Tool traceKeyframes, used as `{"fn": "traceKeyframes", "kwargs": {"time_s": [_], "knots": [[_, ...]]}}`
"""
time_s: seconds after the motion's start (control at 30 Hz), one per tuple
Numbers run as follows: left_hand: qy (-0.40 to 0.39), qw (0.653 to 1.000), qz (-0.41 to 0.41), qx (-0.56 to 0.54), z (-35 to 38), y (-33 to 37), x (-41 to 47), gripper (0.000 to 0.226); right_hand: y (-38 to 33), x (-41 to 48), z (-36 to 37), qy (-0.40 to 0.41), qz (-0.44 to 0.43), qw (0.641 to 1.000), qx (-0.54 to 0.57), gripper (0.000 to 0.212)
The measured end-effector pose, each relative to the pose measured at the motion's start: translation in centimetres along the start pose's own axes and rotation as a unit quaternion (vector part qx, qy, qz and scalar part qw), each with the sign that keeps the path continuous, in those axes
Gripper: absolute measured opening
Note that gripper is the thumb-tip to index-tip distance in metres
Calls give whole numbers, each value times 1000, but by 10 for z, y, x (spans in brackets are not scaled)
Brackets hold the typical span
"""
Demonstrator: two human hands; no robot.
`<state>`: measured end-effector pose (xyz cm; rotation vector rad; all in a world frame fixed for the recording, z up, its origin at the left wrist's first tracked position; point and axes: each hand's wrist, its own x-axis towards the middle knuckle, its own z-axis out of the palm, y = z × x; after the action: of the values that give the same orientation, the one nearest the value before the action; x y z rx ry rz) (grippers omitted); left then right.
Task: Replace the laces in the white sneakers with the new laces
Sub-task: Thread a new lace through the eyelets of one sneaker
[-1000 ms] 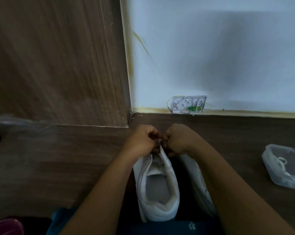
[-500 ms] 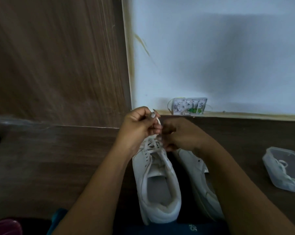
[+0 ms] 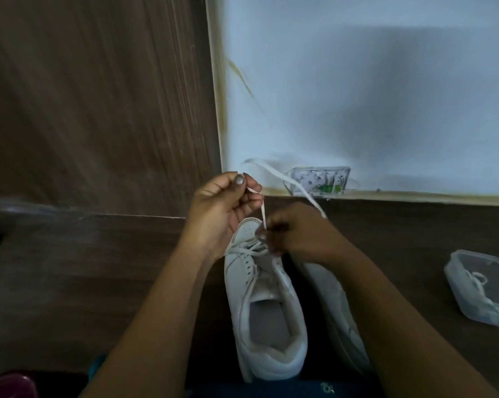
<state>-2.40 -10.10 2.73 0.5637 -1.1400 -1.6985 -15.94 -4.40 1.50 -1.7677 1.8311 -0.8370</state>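
A clear container on the desk is holding a coiled white lace. The left hand is pinching the threaded lace above the near sneaker. The right hand is gripping it at the eyelets, its forearm half hiding the second sneaker.

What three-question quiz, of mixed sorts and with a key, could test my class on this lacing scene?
1. True or false: the left hand pinches the lace above the sneaker.
2. The clear container lies on which side of that sneaker? A the person's left; B the person's right; C behind it, against the wall.
3. How many white sneakers show?
Key: 1 true; 2 B; 3 two.
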Motion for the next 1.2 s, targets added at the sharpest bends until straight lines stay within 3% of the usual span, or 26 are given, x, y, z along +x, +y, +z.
{"fn": "traceKeyframes", "kwargs": {"time_s": [0.03, 0.1, 0.2, 0.27, 0.33, 0.43, 0.5, 0.6, 0.67, 0.73, 0.83, 0.97, 1.03, 1.1, 1.13, 1.2], "knots": [[-3, 1000, 3, 0, -1, -1, 0, 28, -3, 1, 3, 0, 1, 1000, 14, 22], [0, 999, -9, 38, -4, -4, -1, 27, -9, 3, 6, 98, 22, 985, 142, 27], [-34, 971, -59, 230, -12, -10, -1, 31, -12, 7, 2, 256, 27, 921, 293, 22], [-102, 919, -100, 368, -15, -15, -4, 30, -13, 8, 5, 276, 20, 924, 264, 19], [-142, 860, -79, 484, -13, -23, -3, 24, -9, 9, 11, 264, 33, 944, 194, 21], [-102, 785, -51, 609, -12, -27, -2, 17, 1, 13, 7, 252, 110, 953, 126, 19], [-111, 754, -58, 645, -12, -26, -2, 18, 6, 11, 0, 185, 178, 966, -3, 20], [-100, 767, -85, 629, -11, -23, -4, 19, 4, 3, -3, 41, 169, 971, -161, 22], [-87, 772, -102, 621, -11, -21, -2, 17, -3, 1, -1, -50, 123, 965, -228, 15], [-83, 772, -106, 621, -12, -20, -1, 16, -7, 3, 0, -99, 115, 959, -241, 21], [-92, 763, -102, 632, -15, -19, 0, 15, -6, 5, -1, -135, 187, 962, -145, 21], [-112, 721, -100, 676, -18, -21, 2, 12, -7, 5, -2, -175, 232, 952, -100, 8], [-118, 689, -101, 708, -17, -22, 3, 17, -2, 5, -3, -177, 215, 950, -144, 16], [-127, 679, -94, 717, -15, -21, 3, 32, 4, 7, -3, -120, 166, 948, -243, 9], [-128, 706, -92, 690, -14, -21, 3, 39, 4, 6, -3, -67, 133, 954, -262, 14], [-112, 810, -101, 567, -10, -18, 2, 42, -2, 6, -1, 6, 26, 982, -187, 6]]}}
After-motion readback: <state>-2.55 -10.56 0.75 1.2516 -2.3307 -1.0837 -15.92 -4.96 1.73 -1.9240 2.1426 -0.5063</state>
